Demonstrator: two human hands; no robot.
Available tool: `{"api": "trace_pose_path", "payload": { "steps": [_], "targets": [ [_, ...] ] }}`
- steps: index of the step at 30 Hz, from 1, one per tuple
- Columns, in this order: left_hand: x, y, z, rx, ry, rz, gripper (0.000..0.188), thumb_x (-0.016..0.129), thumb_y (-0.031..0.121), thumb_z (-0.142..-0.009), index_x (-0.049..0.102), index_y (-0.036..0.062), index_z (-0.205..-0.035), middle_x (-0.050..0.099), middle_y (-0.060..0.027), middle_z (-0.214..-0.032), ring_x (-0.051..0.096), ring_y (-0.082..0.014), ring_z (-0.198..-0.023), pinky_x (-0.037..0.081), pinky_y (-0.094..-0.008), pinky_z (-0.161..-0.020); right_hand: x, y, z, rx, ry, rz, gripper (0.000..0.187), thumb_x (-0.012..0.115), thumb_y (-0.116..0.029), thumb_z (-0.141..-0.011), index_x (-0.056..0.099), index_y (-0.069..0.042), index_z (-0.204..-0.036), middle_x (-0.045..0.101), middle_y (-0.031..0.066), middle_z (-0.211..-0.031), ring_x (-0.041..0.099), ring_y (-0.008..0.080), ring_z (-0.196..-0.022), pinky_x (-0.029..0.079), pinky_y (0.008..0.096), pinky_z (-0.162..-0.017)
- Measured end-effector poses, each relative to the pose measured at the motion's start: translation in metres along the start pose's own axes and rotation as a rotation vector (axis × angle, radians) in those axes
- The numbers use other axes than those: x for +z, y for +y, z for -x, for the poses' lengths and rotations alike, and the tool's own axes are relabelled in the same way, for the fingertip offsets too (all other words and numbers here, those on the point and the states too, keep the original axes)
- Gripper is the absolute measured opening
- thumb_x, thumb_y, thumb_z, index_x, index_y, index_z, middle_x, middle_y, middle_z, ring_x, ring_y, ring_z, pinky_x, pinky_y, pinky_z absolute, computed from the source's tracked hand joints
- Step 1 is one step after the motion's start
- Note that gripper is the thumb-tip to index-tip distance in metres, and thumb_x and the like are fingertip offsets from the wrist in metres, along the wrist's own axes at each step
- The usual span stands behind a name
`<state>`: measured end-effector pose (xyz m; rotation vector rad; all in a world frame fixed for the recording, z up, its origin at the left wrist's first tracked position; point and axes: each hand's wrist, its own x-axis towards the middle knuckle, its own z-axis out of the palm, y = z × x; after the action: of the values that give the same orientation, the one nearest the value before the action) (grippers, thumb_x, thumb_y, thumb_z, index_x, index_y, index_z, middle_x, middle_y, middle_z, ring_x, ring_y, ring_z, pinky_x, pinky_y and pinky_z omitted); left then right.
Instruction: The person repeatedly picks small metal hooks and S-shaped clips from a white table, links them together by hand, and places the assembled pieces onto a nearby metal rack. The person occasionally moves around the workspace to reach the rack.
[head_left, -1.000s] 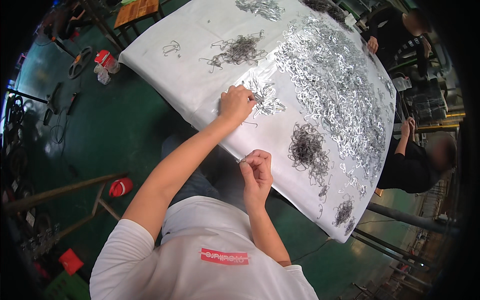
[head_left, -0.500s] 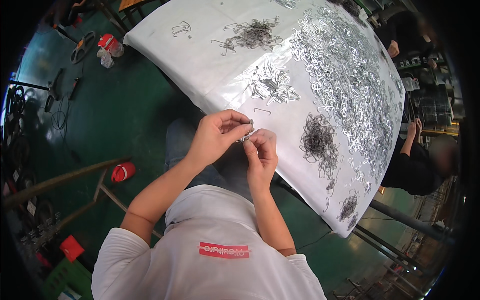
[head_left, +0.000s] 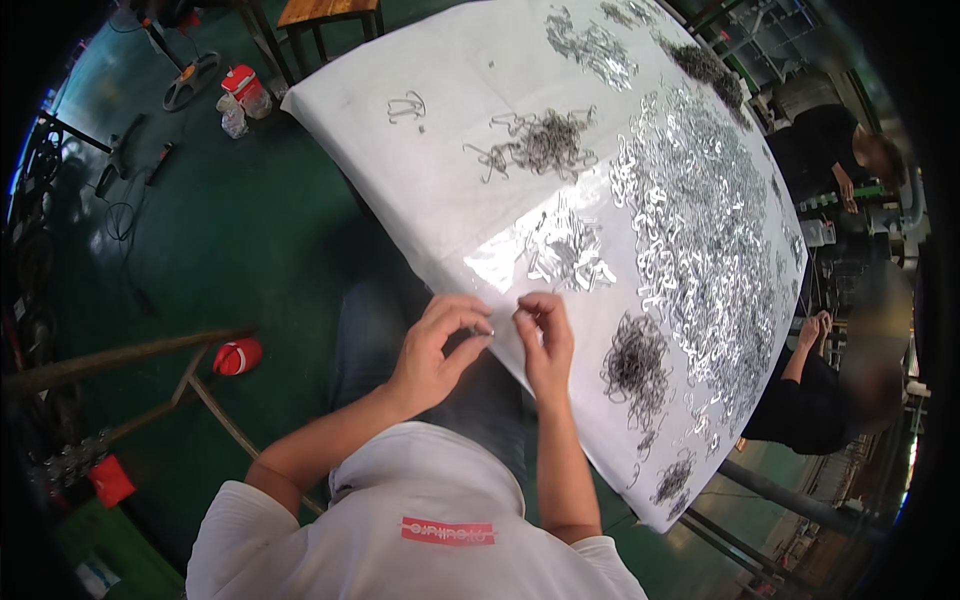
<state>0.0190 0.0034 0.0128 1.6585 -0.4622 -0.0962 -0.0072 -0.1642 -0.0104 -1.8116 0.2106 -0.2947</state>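
Metal clip (head_left: pixel 497 328) still pinched btwn both hands' fingers (head_left: pixel 478 322).

I have one view only, from the head camera, looking steeply down over my own chest at the near edge of the worktop (head_left: pixel 440 130). It sits close above my hands; fisheye bends the worktop's far edges toward the rim.
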Motion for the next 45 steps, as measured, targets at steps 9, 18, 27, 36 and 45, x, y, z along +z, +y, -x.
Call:
{"api": "trace_pose_path", "payload": {
  "steps": [9, 18, 27, 36, 45],
  "targets": [
    [-0.003, 0.001, 0.001, 0.044, -0.047, -0.06, 0.02, 0.067, -0.003, -0.073, 0.059, 0.0038, -0.09, 0.059, -0.0095, -0.104, 0.054, -0.028, -0.101, 0.044, -0.035, -0.084, 0.026, 0.027, -0.282, -0.378, -0.265, 0.82, 0.01, 0.061, -0.013, -0.084, 0.062, -0.009, -0.093, 0.058, 0.0093, -0.094, 0.061, 0.0272, -0.085, 0.049, 0.0379, -0.071],
    [0.002, 0.003, 0.011, 0.065, -0.025, -0.058, 0.018, 0.067, -0.004, -0.073, 0.06, 0.0039, -0.088, 0.061, -0.0087, -0.092, 0.056, -0.0267, -0.092, 0.045, -0.0337, -0.08, 0.033, 0.029, -0.298, -0.417, -0.387, 1.008, 0.013, 0.059, -0.013, -0.084, 0.058, -0.004, -0.094, 0.06, 0.0129, -0.096, 0.062, 0.0278, -0.088, 0.049, 0.0379, -0.074],
    [0.016, -0.012, 0.015, 0.124, 0.008, -0.011, 0.016, 0.067, -0.004, -0.073, 0.061, 0.0026, -0.086, 0.061, -0.009, -0.083, 0.057, -0.0264, -0.081, 0.046, -0.0334, -0.07, -0.022, -0.004, -0.09, 0.057, -0.126, -0.021, 0.019, 0.064, -0.002, -0.081, 0.051, 0.002, -0.095, 0.063, 0.0083, -0.083, 0.06, 0.0133, -0.071, 0.045, 0.0236, -0.057],
    [0.03, -0.005, 0.02, 0.147, -0.005, -0.013, 0.017, 0.066, -0.004, -0.073, 0.062, 0.0034, -0.087, 0.063, -0.0063, -0.084, 0.057, -0.0246, -0.081, 0.046, -0.0325, -0.07, -0.019, -0.045, 0.052, 0.319, 0.084, -0.498, 0.031, 0.067, -0.003, -0.082, 0.045, -0.002, -0.104, 0.062, 0.009, -0.085, 0.061, 0.0131, -0.071, 0.046, 0.0204, -0.052],
    [0.038, 0.003, 0.025, 0.206, 0.0, -0.099, 0.018, 0.067, -0.003, -0.072, 0.063, 0.0043, -0.087, 0.064, -0.006, -0.09, 0.056, -0.0248, -0.089, 0.046, -0.0334, -0.076, -0.008, -0.039, 0.071, 0.201, 0.284, -0.565, 0.028, 0.064, 0.002, -0.083, 0.043, -0.003, -0.102, 0.06, 0.0112, -0.09, 0.061, 0.014, -0.075, 0.05, 0.0226, -0.059]
  ]
}}
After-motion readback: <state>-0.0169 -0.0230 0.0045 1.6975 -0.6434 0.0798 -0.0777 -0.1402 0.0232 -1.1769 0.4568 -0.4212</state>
